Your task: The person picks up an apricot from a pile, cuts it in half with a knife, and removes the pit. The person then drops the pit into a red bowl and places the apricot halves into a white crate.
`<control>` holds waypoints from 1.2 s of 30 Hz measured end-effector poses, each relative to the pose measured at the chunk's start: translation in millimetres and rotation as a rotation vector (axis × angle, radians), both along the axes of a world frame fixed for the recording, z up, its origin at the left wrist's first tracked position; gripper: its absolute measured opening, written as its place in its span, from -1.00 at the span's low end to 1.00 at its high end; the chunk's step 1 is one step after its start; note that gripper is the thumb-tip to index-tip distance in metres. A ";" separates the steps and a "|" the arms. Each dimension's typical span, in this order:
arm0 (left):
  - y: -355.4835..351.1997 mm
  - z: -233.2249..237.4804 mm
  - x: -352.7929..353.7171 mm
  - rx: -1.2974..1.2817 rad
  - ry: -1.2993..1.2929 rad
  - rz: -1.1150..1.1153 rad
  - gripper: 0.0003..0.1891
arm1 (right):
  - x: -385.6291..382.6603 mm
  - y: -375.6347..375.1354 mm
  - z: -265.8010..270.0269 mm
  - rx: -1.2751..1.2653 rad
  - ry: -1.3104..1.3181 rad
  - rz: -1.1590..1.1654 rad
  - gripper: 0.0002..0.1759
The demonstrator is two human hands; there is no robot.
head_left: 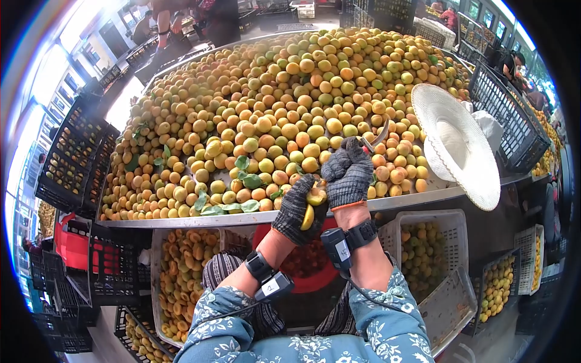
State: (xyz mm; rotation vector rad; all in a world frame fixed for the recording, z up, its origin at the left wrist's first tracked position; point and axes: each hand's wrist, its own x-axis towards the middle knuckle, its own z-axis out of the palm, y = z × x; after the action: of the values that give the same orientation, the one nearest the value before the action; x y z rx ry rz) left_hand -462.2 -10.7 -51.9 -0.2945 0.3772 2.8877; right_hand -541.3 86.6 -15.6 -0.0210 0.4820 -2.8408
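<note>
Both my hands wear dark grey knit gloves and meet at the near edge of a table heaped with apricots (290,109). My left hand (296,212) is closed around a split apricot (315,198), with yellow flesh showing. My right hand (347,172) touches the fruit from the right, its fingers curled around a small curved knife (380,137) whose blade points up and right. Beneath my hands is a red basin (321,275) with dark reddish contents.
A crate of halved apricots (156,266) stands lower left, a pale crate of greenish fruit (457,242) lower right. A white straw hat (457,148) rests at the table's right. Black crates (508,118) flank the table. Other people are beyond it.
</note>
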 end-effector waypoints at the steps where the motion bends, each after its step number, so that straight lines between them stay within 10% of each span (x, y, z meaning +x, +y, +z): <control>1: -0.3 1.9 1.0 0.029 0.013 -0.011 -0.84 | 0.8 1.4 -0.3 0.008 0.025 0.017 -0.68; 36: -0.8 22.9 0.9 -0.198 -0.017 -0.018 -0.76 | 28.8 1.5 40.9 0.401 0.309 -0.209 -0.86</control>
State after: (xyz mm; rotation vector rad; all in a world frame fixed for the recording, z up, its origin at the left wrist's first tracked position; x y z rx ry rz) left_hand -461.2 -11.5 -29.0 -0.3449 0.6607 2.8318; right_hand -512.4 88.1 25.3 -0.3566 1.1741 -2.8919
